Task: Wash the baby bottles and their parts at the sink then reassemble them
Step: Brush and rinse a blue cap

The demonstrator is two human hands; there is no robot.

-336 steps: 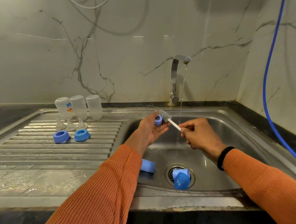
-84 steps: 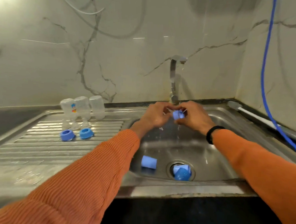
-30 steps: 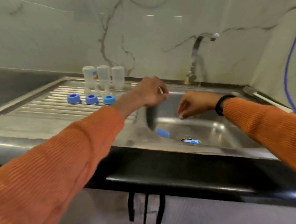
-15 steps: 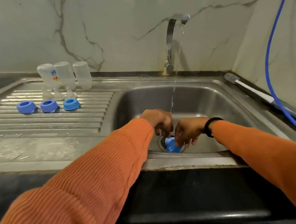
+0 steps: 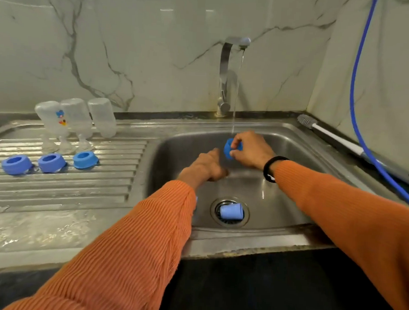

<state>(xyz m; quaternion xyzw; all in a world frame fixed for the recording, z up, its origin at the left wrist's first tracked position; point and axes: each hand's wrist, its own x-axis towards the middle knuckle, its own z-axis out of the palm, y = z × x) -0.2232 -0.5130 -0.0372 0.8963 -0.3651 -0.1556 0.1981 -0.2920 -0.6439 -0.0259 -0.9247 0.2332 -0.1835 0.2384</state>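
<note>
water [image 5: 235,85] is running in a thin stream from the tap [image 5: 227,68] into the steel sink [image 5: 175,148], seen from the head camera, the only view. the right hand [image 5: 251,150] is hovering over the basin just under the stream, its fingers and thumb curling round a blue cap [image 5: 228,148] and pinching it. the left hand [image 5: 206,165] is hanging just beside it, a little lower, fingers loosely curled (whether it is holding anything cannot be told from this angle). a second, lighter blue cap [image 5: 231,211] is lying on its side on the drain [image 5: 230,213] at the bottom of the basin. on the ribbed draining board [image 5: 62,185] to the left, three clear bottles [image 5: 77,118] are standing upside down in a row near the wall, close together, and three blue rings [image 5: 51,162] are sitting in a line in front of them, openings up. a bottle brush [image 5: 327,134] is lying along the sink's right rim, bristles toward the back corner, with a blue hose [image 5: 353,91] hanging down the wall beside it. both arms are wearing orange ribbed sleeves [image 5: 132,246], and a black band [image 5: 270,167] is sitting on the right wrist.
</note>
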